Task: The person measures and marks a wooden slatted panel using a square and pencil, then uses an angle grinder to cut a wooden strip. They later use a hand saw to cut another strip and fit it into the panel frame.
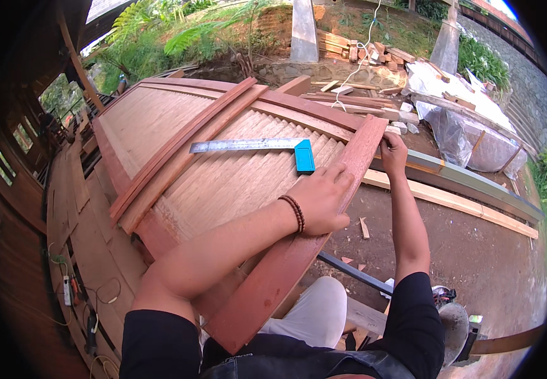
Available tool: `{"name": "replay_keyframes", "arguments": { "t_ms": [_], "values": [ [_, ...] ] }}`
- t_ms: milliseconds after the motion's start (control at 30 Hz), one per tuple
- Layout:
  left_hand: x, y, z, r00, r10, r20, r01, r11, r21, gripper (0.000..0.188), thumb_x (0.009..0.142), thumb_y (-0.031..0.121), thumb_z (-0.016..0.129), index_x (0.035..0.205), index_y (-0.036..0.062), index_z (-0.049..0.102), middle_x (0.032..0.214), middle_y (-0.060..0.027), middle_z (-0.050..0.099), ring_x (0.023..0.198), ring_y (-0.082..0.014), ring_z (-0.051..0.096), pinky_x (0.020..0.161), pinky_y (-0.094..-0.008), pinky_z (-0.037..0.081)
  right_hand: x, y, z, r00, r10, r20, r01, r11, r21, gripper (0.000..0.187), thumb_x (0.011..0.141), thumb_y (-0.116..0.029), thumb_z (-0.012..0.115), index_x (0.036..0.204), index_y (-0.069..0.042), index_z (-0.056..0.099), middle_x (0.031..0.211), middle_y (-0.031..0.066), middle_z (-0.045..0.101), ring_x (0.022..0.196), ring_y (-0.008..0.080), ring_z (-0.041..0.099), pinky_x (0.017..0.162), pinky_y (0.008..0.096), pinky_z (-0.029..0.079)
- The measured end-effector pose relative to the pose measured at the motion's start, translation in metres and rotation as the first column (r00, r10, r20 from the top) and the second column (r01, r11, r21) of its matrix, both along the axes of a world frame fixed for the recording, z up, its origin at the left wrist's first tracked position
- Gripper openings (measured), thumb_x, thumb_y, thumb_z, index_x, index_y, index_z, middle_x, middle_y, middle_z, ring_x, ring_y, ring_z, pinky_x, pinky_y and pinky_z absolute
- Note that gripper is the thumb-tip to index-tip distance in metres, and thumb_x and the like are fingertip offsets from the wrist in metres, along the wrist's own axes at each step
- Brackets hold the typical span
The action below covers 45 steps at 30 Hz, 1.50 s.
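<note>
Right hand (394, 153): some fingers out of sight at the far end of a red-brown board (273, 284). Board and slatted panel (248, 167): partly covered by left hand (325, 197) and forearm (235, 243). Blue-handled square (304, 158): blade markings too small to read. Pale-trousered leg (319, 309): partly hidden under the board. Plastic sheeting (434, 120): contents beneath indistinct. Left black sleeve (160, 350) and cable (105, 361): cut off by lower edge. Dark items (445, 295) beside right sleeve (415, 322): too small to identify.

The left forearm (235, 234) slants from the lower left up to the middle of the frame, elbow bent, where the left hand (324, 201) lies back up, fingers spread and thumb held apart. Right of centre, the right forearm (408, 221) rises almost upright to the right hand (394, 153), its fingers curled, their tips partly hidden.
</note>
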State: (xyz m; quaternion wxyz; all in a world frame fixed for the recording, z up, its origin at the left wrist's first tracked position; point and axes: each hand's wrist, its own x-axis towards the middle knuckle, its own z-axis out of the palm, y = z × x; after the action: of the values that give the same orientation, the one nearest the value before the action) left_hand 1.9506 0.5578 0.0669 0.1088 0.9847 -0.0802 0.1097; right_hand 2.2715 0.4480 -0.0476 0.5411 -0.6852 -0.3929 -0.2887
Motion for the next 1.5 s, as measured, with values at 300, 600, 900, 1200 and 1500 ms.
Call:
{"name": "replay_keyframes", "arguments": {
  "t_ms": [300,600,900,1200,1500],
  "values": [
    [0.002,0.0,0.002,0.999,0.023,-0.03,-0.023,1.0,0.005,0.072,0.075,0.033,0.065,0.133,-0.0027,0.043,0.136,-0.0266,0.043,0.116,-0.0425,0.053,0.1,-0.0472,0.045,0.0,-0.003,0.001,1.0,0.007,-0.015,-0.007,1.0,-0.014,0.019,0.087,-0.001,0.067,0.105,-0.004,0.071,0.092,0.0067,0.072,0.079,0.0119,0.065,0.075,0.0268,0.051],
    [0.004,-0.002,0.003,1.0,0.016,-0.017,-0.015,1.0,0.012,0.072,0.075,0.033,0.064,0.134,-0.0026,0.042,0.14,-0.0278,0.041,0.121,-0.0432,0.05,0.104,-0.0464,0.043,-0.011,0.006,-0.006,0.999,-0.044,0.009,0.042,0.99,0.134,0.015,0.088,-0.003,0.068,0.103,-0.002,0.071,0.091,0.0073,0.072,0.081,0.0131,0.066,0.075,0.0271,0.051],
    [0.0,-0.003,0.008,0.999,0.002,-0.047,-0.001,1.0,0.008,0.074,0.076,0.032,0.063,0.137,-0.0023,0.041,0.143,-0.0269,0.038,0.126,-0.0435,0.046,0.108,-0.0459,0.039,0.007,-0.013,-0.021,0.977,-0.198,-0.083,0.208,0.967,0.15,0.013,0.088,-0.01,0.072,0.098,-0.003,0.072,0.09,0.0079,0.072,0.08,0.0148,0.067,0.075,0.0272,0.051],
    [0.003,-0.005,0.008,0.998,0.01,-0.062,-0.011,1.0,-0.022,0.076,0.075,0.031,0.064,0.139,-0.003,0.041,0.144,-0.0266,0.037,0.131,-0.0431,0.041,0.112,-0.0447,0.035,0.012,-0.018,-0.041,0.925,-0.239,-0.297,0.31,0.924,0.223,0.015,0.087,-0.014,0.073,0.098,-0.003,0.073,0.083,0.0055,0.071,0.074,0.0104,0.063,0.071,0.026,0.05],
    [0.003,-0.002,0.007,0.999,-0.003,-0.035,0.002,0.999,-0.034,0.074,0.075,0.03,0.064,0.137,-0.0035,0.042,0.143,-0.0272,0.038,0.131,-0.0431,0.041,0.112,-0.0447,0.034,-0.008,-0.023,-0.039,0.99,-0.094,-0.105,0.109,0.983,0.148,0.012,0.086,-0.004,0.071,0.098,-0.002,0.071,0.089,0.0057,0.069,0.074,0.0115,0.06,0.068,0.0246,0.048]
  ]
}}
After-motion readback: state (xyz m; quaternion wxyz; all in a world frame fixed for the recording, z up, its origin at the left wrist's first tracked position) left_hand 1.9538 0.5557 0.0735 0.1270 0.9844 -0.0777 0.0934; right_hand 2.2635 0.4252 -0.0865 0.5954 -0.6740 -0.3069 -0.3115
